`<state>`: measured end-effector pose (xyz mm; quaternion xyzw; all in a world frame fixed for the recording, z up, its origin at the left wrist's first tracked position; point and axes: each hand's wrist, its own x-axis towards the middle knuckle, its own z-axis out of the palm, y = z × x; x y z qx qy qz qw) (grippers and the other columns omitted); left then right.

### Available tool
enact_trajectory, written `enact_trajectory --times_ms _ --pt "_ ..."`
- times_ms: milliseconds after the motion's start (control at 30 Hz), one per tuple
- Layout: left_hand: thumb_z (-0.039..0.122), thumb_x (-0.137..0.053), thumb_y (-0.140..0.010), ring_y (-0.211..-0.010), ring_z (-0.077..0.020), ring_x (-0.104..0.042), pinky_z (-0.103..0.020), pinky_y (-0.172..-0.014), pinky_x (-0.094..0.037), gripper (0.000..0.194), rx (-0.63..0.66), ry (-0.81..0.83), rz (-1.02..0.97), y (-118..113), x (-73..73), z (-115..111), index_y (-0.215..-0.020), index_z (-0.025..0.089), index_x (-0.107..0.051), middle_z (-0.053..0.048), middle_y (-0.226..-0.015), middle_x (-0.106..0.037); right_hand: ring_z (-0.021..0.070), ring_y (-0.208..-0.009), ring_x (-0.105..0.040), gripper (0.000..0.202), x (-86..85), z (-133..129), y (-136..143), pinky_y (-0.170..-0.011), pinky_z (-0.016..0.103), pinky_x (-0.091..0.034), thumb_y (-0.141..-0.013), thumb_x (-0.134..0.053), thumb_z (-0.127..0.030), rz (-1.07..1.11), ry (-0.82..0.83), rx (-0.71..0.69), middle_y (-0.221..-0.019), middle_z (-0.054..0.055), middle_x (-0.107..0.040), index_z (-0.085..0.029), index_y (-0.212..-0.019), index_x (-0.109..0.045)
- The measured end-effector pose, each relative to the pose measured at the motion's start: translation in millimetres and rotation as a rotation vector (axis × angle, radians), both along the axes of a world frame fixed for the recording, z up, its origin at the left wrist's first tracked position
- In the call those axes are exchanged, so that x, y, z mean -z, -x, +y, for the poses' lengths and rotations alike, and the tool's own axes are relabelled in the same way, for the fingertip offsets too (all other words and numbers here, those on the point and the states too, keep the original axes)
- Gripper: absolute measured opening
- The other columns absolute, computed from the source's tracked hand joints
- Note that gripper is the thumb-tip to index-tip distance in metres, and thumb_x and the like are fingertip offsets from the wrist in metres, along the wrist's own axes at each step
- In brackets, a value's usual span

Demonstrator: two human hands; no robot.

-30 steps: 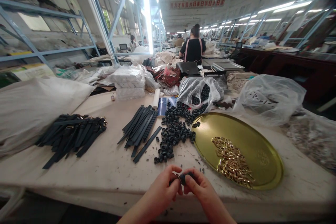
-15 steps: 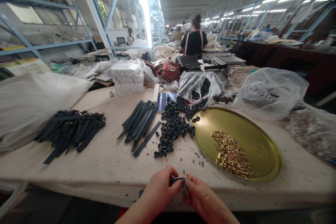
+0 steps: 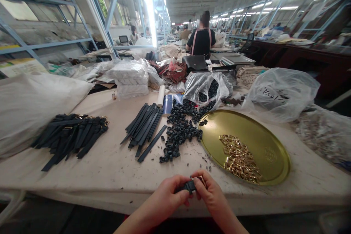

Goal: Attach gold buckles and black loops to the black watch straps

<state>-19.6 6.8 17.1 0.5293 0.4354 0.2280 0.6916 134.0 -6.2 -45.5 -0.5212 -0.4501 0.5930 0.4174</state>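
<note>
Close to the table's front edge, my left hand (image 3: 168,197) is closed round a black strap (image 3: 189,186), most of it hidden inside the fingers. My right hand (image 3: 211,193) pinches the strap's end, where part of a gold buckle (image 3: 202,180) shows between thumb and fingers. Both hands nearly meet. Ahead of them lies a pile of small black loops (image 3: 181,135). Flat black straps (image 3: 145,126) are stacked just left of it. On the right, a gold oval tray (image 3: 263,135) holds a heap of gold buckles (image 3: 241,159).
Straps with buckles fitted (image 3: 74,135) lie in a heap at far left, near a large white sack (image 3: 35,102). Behind the loops stand an opened plastic bag (image 3: 205,87) and wrapped packs (image 3: 130,80). A clear bag (image 3: 282,93) sits behind the tray. A person (image 3: 202,38) is farther back.
My hands have turned the strap: its end hung down between them before, and now a folded part lies level. My right fingers have come up over the buckle. The view has shifted slightly.
</note>
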Motion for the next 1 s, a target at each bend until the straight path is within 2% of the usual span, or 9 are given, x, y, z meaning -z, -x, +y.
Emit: enact_trajectory --times_ms 100,200,267,400,467,567,700,833,1000 --pt "0.019 -0.051 -0.066 -0.059 -0.0081 -0.047 -0.019 -0.052 -0.038 0.028 -0.015 0.124 -0.125 -0.5 2.9 0.9 -0.092 0.011 -0.056 -0.001 -0.076 -0.058 0.0082 -0.043 -0.043 0.031 -9.1 -0.4 -0.3 -0.043 0.02 -0.031 -0.076 -0.05 -0.05 0.225 0.119 -0.083 -0.052 -0.006 -0.052 -0.02 -0.08 -0.044" --pt "0.024 -0.055 -0.067 -0.052 -0.0057 -0.043 -0.017 -0.047 -0.035 0.037 -0.038 0.166 -0.102 1.5 10.8 0.9 -0.102 0.012 -0.05 -0.001 -0.074 -0.059 0.0073 -0.044 -0.043 0.028 -11.4 -0.7 -0.3 -0.044 0.019 -0.032 -0.077 -0.05 -0.048 0.341 0.199 -0.11 -0.057 -0.005 -0.055 -0.021 -0.079 -0.04" --pt "0.024 -0.055 -0.068 -0.048 -0.0046 -0.042 -0.017 -0.045 -0.033 0.042 -0.052 0.156 -0.05 3.2 17.5 0.1 -0.108 0.014 -0.045 -0.001 -0.074 -0.06 0.0075 -0.043 -0.041 0.029 -8.7 -0.7 -2.3 -0.043 0.019 -0.032 -0.076 -0.05 -0.049 0.241 0.167 -0.133 -0.056 -0.006 -0.053 -0.022 -0.076 -0.039" --pt "0.021 -0.054 -0.068 -0.049 -0.0052 -0.044 -0.018 -0.047 -0.035 0.042 -0.039 0.112 0.017 5.8 25.3 -2.5 -0.108 0.015 -0.044 0.001 -0.073 -0.06 0.0107 -0.054 -0.044 0.02 -7.0 -1.8 -11.0 -0.051 0.023 -0.034 -0.079 -0.049 -0.04 -0.205 -0.122 -0.212 -0.059 -0.004 -0.053 -0.02 -0.074 -0.047" --pt "0.02 -0.055 -0.068 -0.05 -0.0059 -0.045 -0.019 -0.048 -0.035 0.043 -0.025 0.119 0.018 7.0 24.3 -3.3 -0.109 0.014 -0.044 0.002 -0.071 -0.059 0.0122 -0.062 -0.047 0.017 -10.6 -3.3 -14.6 -0.057 0.024 -0.035 -0.08 -0.048 -0.035 -0.298 -0.21 -0.261 -0.064 -0.003 -0.053 -0.02 -0.073 -0.051" --pt "0.019 -0.054 -0.067 -0.052 -0.0066 -0.048 -0.02 -0.051 -0.037 0.046 0.0 0.148 -0.007 9.1 18.4 -4.5 -0.111 0.014 -0.044 0.003 -0.07 -0.057 0.0109 -0.057 -0.044 0.02 -15.3 -6.0 -15.6 -0.053 0.023 -0.034 -0.08 -0.049 -0.039 -0.184 -0.098 -0.277 -0.062 -0.004 -0.051 -0.02 -0.074 -0.05" --pt "0.021 -0.055 -0.069 -0.06 -0.0081 -0.051 -0.022 -0.059 -0.039 0.047 0.049 0.166 -0.075 10.6 9.6 -6.8 -0.114 0.014 -0.043 0.002 -0.074 -0.057 0.0064 -0.044 -0.036 0.026 -12.5 -10.3 -12.5 -0.042 0.019 -0.028 -0.076 -0.054 -0.044 0.148 0.159 -0.272 -0.057 -0.006 -0.051 -0.02 -0.075 -0.044" --pt "0.028 -0.057 -0.07 -0.059 -0.0075 -0.05 -0.022 -0.059 -0.038 0.046 0.046 0.159 -0.105 8.6 9.5 -8.4 -0.112 0.014 -0.043 0.0 -0.075 -0.057 0.0042 -0.041 -0.033 0.027 -9.4 -14.1 -11.6 -0.04 0.017 -0.028 -0.075 -0.056 -0.043 0.408 0.29 -0.284 -0.056 -0.008 -0.046 -0.021 -0.074 -0.041" --pt "0.037 -0.062 -0.066 -0.055 -0.0078 -0.045 -0.02 -0.051 -0.034 0.053 -0.034 0.194 -0.09 5.7 19.2 -11.1 -0.11 0.013 -0.045 0.001 -0.068 -0.054 0.0048 -0.044 -0.036 0.024 -16.5 -13.7 -14.6 -0.043 0.017 -0.028 -0.077 -0.055 -0.041 0.162 0.12 -0.271 -0.056 -0.007 -0.047 -0.019 -0.074 -0.045"
